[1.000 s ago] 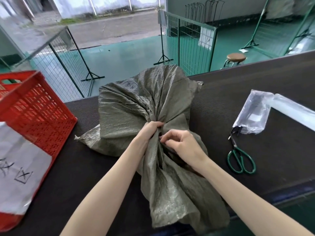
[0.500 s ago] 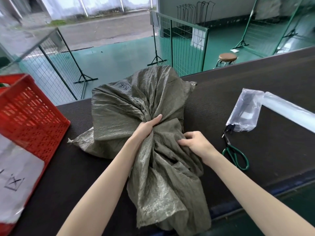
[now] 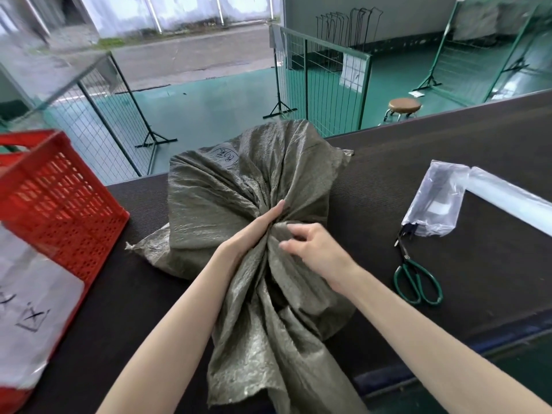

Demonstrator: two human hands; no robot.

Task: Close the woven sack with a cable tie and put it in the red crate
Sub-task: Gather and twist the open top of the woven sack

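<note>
A grey-green woven sack point(image 3: 209, 204) lies in the middle of the dark table, its full body at the far side and its loose mouth spread toward me over the table's near edge. My left hand point(image 3: 254, 231) grips the gathered neck from the left. Against the neck's right side, my right hand point(image 3: 313, 249) pinches folds of the fabric with curled fingers. The red crate point(image 3: 59, 204) stands at the left, a white sheet with black marks on its near side. I see no cable tie around the neck.
Green-handled scissors point(image 3: 418, 282) lie on the table at the right. Beyond them are a clear plastic bag point(image 3: 439, 201) with dark items at its near end and a long clear plastic roll point(image 3: 513, 201). Wire fence panels and a stool stand on the green floor behind.
My right hand has moved from the sack's right flank up to the neck, beside my left hand. The left hand has kept its grip on the neck.
</note>
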